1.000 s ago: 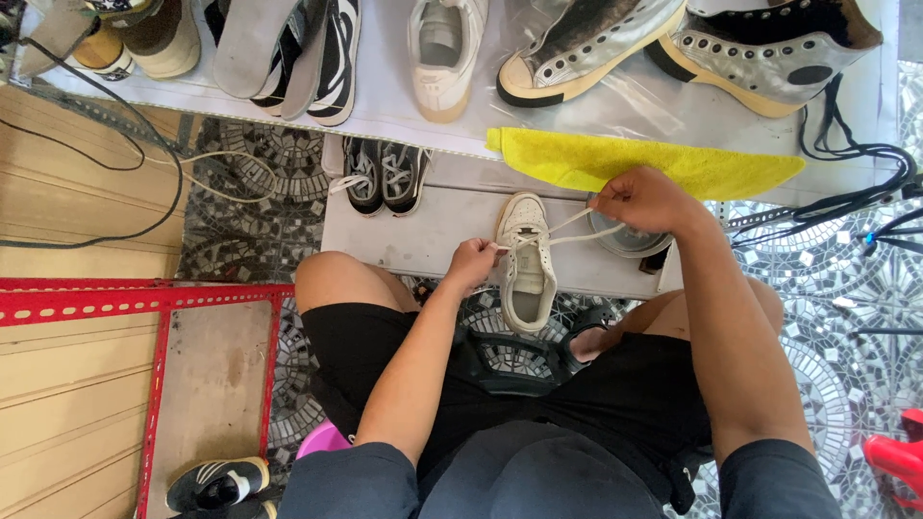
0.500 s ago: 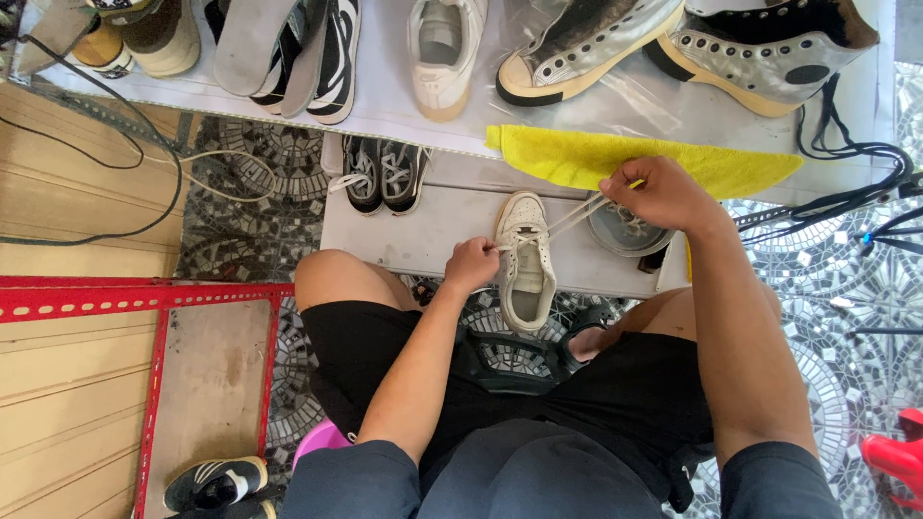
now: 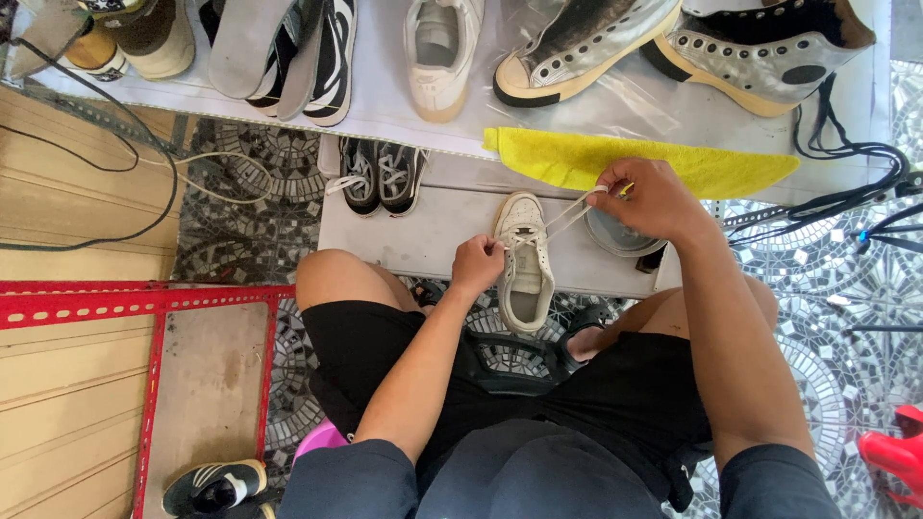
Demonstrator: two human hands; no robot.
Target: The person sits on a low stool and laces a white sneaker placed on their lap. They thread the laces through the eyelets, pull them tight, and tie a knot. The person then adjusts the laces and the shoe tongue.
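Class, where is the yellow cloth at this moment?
In the head view, the yellow cloth hangs over the front edge of the white shelf, just beyond the right hand and below the silver high-top shoes.

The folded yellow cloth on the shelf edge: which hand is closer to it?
Right. The right hand pulls the white lace just below the yellow cloth, overlapping its edge. The left hand grips the white sneaker lower down.

Silver high-top shoes (image 3: 673,43) cut off by top edge, round tin (image 3: 615,235) half hidden behind right hand (image 3: 649,197)
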